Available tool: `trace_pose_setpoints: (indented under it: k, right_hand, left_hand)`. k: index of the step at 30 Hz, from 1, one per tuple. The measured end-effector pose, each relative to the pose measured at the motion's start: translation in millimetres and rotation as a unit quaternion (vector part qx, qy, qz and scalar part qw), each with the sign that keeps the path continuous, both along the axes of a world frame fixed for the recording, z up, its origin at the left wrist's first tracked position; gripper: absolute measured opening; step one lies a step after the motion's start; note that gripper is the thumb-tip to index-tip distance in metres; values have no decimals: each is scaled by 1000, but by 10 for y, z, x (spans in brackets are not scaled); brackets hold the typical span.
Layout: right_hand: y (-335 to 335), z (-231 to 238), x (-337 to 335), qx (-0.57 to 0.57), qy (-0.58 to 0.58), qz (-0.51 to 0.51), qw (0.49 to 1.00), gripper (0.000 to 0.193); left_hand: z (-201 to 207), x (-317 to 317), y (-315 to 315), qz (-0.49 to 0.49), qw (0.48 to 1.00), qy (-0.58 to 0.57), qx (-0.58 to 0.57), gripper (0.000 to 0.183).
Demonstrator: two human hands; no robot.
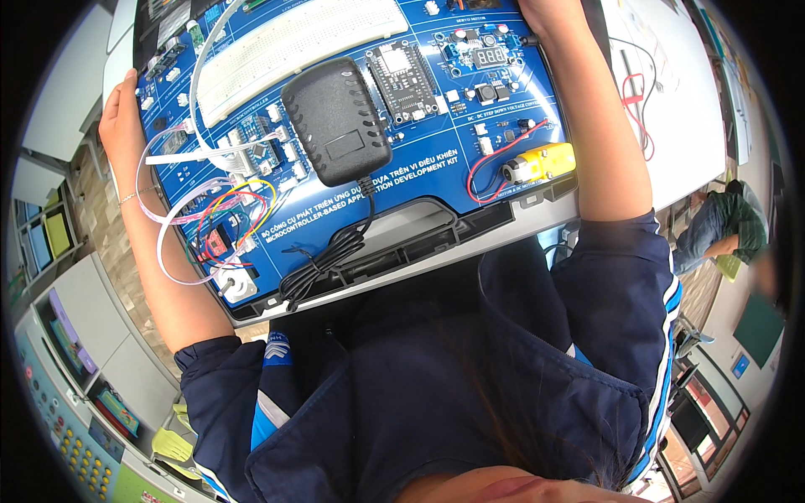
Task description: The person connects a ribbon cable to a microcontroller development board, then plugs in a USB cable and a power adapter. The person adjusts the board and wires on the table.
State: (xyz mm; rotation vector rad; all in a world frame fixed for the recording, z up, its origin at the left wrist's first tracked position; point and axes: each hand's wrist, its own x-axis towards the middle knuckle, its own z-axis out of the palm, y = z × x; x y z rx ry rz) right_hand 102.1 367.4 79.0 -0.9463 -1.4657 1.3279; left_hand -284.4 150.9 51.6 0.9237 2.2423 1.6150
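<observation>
A blue electronics development kit sits tilted in a black and grey case in front of me. My left hand grips the kit's left edge, fingers pointing away from me. My right hand is at the far right edge of the kit, by a black plug; its fingers are cut off by the picture's top. On the kit lie a black power adapter with a bundled cable, a white breadboard, a microcontroller board, a voltage converter module and a yellow gear motor.
Ribbon cables and coloured wires loop over the kit's left side, near a small stepper motor. A white table with red and black leads extends to the right. Another person sits farther right. Cabinets stand at left.
</observation>
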Motion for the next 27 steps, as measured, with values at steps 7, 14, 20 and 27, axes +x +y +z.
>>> trace_pose_setpoints:
  k: [7, 14, 20, 27]
  right_hand:
    - [-1, 4, -1, 1, 3, 4, 1000, 13]
    - [6, -4, 2, 0, 5, 7, 1000, 13]
    - [3, 1, 9, 3, 1, 6, 1000, 13]
    - [7, -7, 0, 3, 5, 8, 1000, 13]
  left_hand:
    - [-15, -38, -10, -4, 1000, 3, 2, 27]
    - [-13, -26, -15, -7, 1000, -12, 10, 28]
    - [5, 7, -11, -5, 1000, -14, 8, 29]
    - [-3, -23, -16, -8, 1000, 1, 1, 29]
